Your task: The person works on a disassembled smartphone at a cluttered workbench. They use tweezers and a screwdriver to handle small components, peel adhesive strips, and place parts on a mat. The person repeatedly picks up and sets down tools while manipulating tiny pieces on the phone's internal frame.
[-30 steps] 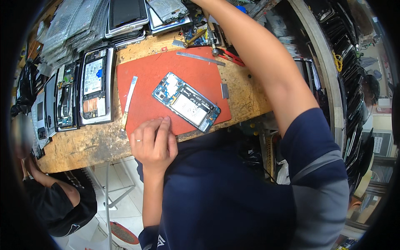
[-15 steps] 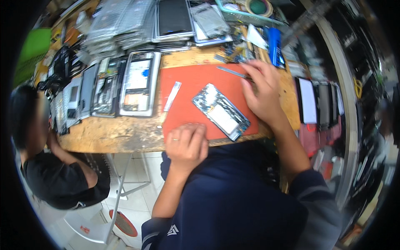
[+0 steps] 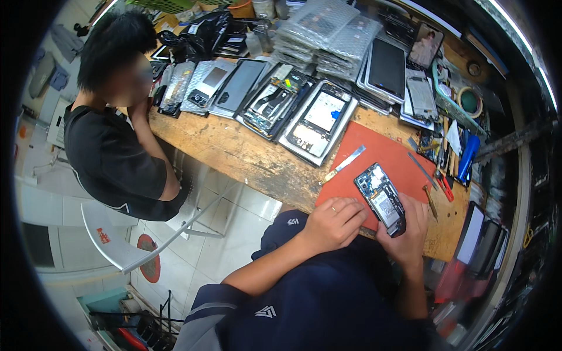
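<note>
My left hand rests at the front edge of the red mat, loosely curled with fingers slightly apart and empty, left of an opened phone with circuit board and battery exposed. My right hand grips that phone's lower end and right side. A pale flat metal strip lies on the mat up-left of the phone. A dark thin strip, red-handled pliers and a brass-coloured tool lie right of it.
The wooden bench carries disassembled devices, bubble-wrapped stacks and a tool pile. A co-worker in a black shirt sits at left beside a white chair. More devices stand at the right.
My right hand came down from beyond the mat to grip the phone, which is now turned more upright. A brass-coloured tool now lies at the mat's right. My view swung left toward the co-worker.
</note>
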The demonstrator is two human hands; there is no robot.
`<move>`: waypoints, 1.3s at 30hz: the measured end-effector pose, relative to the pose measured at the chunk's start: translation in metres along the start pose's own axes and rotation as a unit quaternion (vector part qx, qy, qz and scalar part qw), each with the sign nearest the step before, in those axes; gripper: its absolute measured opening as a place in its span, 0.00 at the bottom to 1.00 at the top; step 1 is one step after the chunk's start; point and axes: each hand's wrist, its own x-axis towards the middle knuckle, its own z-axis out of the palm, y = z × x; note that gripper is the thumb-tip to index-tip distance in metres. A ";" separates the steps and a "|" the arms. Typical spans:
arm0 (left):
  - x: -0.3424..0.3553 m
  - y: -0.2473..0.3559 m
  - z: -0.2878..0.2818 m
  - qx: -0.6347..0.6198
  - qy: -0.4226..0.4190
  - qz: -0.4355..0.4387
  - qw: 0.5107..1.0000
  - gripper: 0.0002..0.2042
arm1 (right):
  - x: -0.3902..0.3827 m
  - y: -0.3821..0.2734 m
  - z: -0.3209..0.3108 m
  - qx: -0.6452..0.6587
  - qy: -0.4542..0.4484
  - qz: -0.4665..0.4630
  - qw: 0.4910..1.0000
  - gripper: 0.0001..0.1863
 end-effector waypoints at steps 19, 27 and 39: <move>0.001 0.002 -0.005 -0.085 0.025 0.002 0.996 0.16 | -0.011 0.004 0.010 -0.010 0.020 -0.007 1.000 0.35; 0.021 -0.138 -0.126 0.119 0.243 -0.273 0.923 0.06 | -0.012 0.003 0.010 -0.027 0.016 -0.006 0.999 0.34; 0.040 -0.220 -0.174 0.279 0.118 -0.488 0.819 0.13 | -0.013 0.004 0.009 -0.022 0.023 -0.005 0.999 0.32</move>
